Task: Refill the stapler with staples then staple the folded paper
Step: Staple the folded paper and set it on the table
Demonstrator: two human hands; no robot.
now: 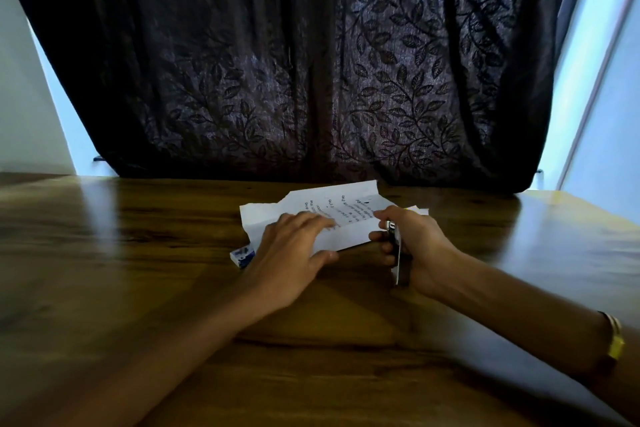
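Left hand (pixel 294 250) flat, fingers straight, pinning folded paper (pixel 311 215) to worktop (pixel 138 253) at frame centre; right hand (pixel 412 246) gripping stapler (pixel 394 246) at paper edge for stapling.

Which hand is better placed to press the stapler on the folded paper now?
The right hand, probably. It already grips the stapler at the right edge of the folded paper. The left hand lies flat on the paper and steadies it, away from the stapler.
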